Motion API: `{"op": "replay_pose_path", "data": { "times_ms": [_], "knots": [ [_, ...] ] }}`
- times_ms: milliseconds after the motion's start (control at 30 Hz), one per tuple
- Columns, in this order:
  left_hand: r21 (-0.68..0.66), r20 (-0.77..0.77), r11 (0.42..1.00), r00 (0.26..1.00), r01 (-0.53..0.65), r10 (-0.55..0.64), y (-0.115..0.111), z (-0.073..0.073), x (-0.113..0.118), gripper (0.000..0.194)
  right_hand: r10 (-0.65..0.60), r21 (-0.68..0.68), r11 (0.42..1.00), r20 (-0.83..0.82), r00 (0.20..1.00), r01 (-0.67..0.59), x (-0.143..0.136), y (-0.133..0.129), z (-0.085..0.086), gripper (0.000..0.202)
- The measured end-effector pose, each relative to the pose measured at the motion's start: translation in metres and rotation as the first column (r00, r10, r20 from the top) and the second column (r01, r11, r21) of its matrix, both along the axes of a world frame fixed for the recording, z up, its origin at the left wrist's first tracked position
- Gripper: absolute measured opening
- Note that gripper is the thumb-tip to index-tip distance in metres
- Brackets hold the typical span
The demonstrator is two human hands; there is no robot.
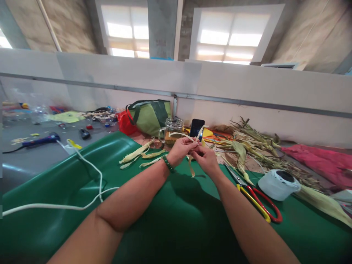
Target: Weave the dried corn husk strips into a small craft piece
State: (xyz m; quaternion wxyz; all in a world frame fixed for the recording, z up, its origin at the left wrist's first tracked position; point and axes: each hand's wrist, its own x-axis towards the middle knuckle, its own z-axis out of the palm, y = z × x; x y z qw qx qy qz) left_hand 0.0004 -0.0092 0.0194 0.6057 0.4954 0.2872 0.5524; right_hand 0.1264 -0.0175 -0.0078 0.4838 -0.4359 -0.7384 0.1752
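My left hand (180,149), with a green beaded bracelet (168,164) on its wrist, pinches pale strips of corn husk (191,168) over the green mat. My right hand (206,158) meets it fingertip to fingertip and grips the same strips. One end sticks out to the left, one points up, and one dangles below; where they cross is partly hidden by my fingers. Loose husk pieces (137,152) lie on the mat left of my hands. Scissors with red and yellow handles (254,198) rest to the right, beside a roll of white twine (279,185).
A glass mug (174,128) and an upright phone (197,128) stand behind my hands. A green bag (151,115) leans farther left. Dried stalks (255,146) pile up at right, near pink cloth (319,161). A white cable (63,207) crosses the green mat (154,231).
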Motion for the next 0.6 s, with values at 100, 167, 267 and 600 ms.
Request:
{"op": "replay_pose_path", "data": {
  "times_ms": [100, 167, 267, 600],
  "knots": [
    [0.022, -0.057, 0.997, 0.996, -0.071, 0.072, 0.005, -0.001, -0.002, 0.033, 0.015, 0.009, 1.000, 0.010, 1.000, -0.015, 0.002, -0.002, 0.005, 0.031],
    [0.038, -0.090, 0.991, 0.988, -0.126, 0.129, 0.008, -0.001, -0.004, 0.029, 0.027, 0.011, 1.000, 0.052, 0.998, -0.028, 0.004, -0.005, 0.008, 0.030],
    [0.063, -0.120, 0.985, 0.979, -0.158, 0.165, 0.009, 0.001, -0.007, 0.026, 0.056, 0.014, 0.998, 0.093, 0.994, -0.057, 0.008, -0.009, 0.013, 0.028],
    [0.048, -0.110, 0.998, 0.993, -0.041, 0.046, 0.004, 0.009, -0.012, 0.044, 0.107, -0.061, 0.992, -0.037, 0.994, -0.110, 0.006, -0.011, 0.017, 0.029]
  ]
}}
